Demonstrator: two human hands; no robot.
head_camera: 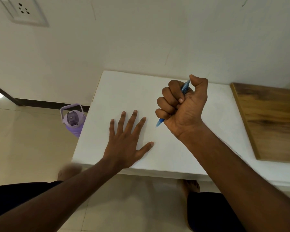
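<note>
**Figure.** A pen held in a fist over a tabletop. The right grip [182,108] is clamped round a blue pen [185,87], all four fingers curled about the middle of the barrel and the thumb set over its upper end. The pen slants with its tip down toward the white tabletop [132,91], close to the forefinger of the left grip [126,148]. Whether the tip touches the surface cannot be told. The left grip lies flat on the tabletop, fingers straight and spread, holding nothing.

The barrel is translucent blue plastic, deeper blue at the tip. It is probably light, stiff and smooth, so it may twist inside a fist. For fine control, a pinch low on the barrel near the tip would serve better.

A purple bottle [73,121] stands on the floor beside the tabletop.
</note>
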